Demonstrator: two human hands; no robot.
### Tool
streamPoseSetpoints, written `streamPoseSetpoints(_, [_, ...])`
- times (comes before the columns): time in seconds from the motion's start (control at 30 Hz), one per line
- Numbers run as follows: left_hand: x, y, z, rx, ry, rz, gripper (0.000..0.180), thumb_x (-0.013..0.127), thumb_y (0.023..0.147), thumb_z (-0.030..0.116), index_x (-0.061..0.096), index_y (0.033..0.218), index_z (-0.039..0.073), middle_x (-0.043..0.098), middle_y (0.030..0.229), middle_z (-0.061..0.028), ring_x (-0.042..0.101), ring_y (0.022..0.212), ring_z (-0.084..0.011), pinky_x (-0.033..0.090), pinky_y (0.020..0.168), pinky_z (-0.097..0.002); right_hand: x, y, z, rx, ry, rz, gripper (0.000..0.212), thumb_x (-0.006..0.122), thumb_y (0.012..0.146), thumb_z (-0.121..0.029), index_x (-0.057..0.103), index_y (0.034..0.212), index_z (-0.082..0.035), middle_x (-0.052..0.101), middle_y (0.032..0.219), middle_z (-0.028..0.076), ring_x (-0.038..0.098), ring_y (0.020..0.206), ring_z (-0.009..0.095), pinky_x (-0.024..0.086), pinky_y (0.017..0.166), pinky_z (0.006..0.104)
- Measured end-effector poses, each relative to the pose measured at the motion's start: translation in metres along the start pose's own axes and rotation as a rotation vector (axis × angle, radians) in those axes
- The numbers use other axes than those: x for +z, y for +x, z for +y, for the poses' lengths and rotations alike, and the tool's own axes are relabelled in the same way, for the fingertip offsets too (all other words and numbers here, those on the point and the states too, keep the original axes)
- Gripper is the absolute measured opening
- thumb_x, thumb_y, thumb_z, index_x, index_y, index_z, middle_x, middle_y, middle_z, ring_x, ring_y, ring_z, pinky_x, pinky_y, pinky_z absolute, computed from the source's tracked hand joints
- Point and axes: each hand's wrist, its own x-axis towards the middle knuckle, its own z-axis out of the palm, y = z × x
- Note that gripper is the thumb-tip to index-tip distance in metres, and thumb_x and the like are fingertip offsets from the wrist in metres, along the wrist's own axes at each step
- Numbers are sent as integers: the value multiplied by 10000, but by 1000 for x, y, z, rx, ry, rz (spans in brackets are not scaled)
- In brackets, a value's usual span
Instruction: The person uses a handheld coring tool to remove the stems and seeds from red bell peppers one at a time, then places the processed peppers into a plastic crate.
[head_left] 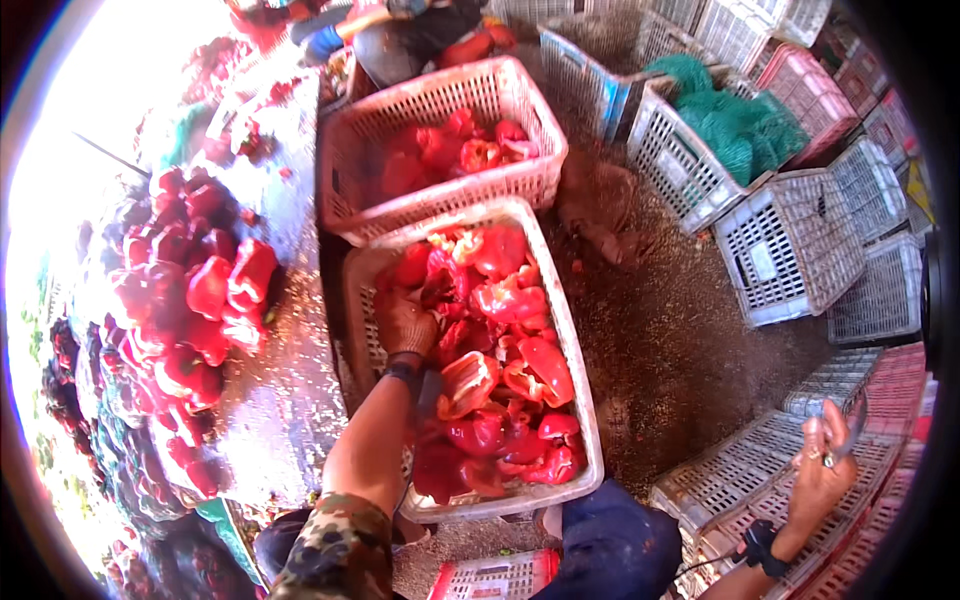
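Gritty floor point(660, 350) | red peppers point(510, 297) just right of left hand point(408, 325) (nearer; can't tell closure) | pinching metal tool point(854, 432) in right hand point(822, 475), well apart

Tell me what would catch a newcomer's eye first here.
The bright red cut peppers come first, filling the pale crate at centre, with the left hand in among them. Next is the heap of red peppers on the table at left. Then the green netting in a crate at upper right stands out against all that red.
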Motion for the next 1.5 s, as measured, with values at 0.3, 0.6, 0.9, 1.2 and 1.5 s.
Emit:
streamPoseSetpoints(0.3, [-28, 32, 114, 335, 194, 42, 628, 726, 698, 334, 678, 1252, 41, 517, 1427, -142, 417, 1391, -326, 302, 1162, -504, -28, -14, 1, -17, 48, 93, 310, 668, 996, -105, 664, 1276, 28, 630, 791, 31, 447, 576, 54, 359, 514, 236])
streamPoseSetpoints(0.6, [63, 21, 136, 337, 500, -265, 398, 590, 827, 251, 665, 1176, 75, 594, 1279, -94, 502, 1260, -323, 376, 1003, -537, -12, -9, 39, 65, -2, 42, 307, 657, 996, -86, 658, 1278, 33, 605, 797, 14, 467, 616, 57, 371, 526, 237])
streamPoseSetpoints(0.9, [125, 36, 108, -16, 269, -244, 381, 578, 870, 152, 554, 1239, 63, 541, 1323, -158, 495, 1235, -373, 362, 1060, -556, -15, -14, 78, 94, -231, 19, 336, 621, 1029, -115, 632, 1331, 30, 687, 1007, 53, 556, 758, 72, 451, 644, 232])
streamPoseSetpoints(1.2, [-20, 51, 117, 692, 501, -348, 648, 682, 822, 440, 592, 1412, 188, 549, 1442, -76, 474, 1355, -308, 376, 1102, -534, -12, -13, 62, 65, 32, 87, 350, 662, 1012, -131, 635, 1321, 31, 591, 816, 2, 421, 603, 37, 345, 529, 220])
streamPoseSetpoints(1.5, [-24, 14, 47, 256, 443, -188, 530, 686, 835, 462, 727, 1112, 12, 503, 1470, -92, 478, 1347, -352, 468, 1043, -497, -4, -7, 63, 46, -128, -13, 303, 661, 1002, -118, 672, 1266, 30, 569, 775, -20, 419, 602, 48, 338, 517, 247])
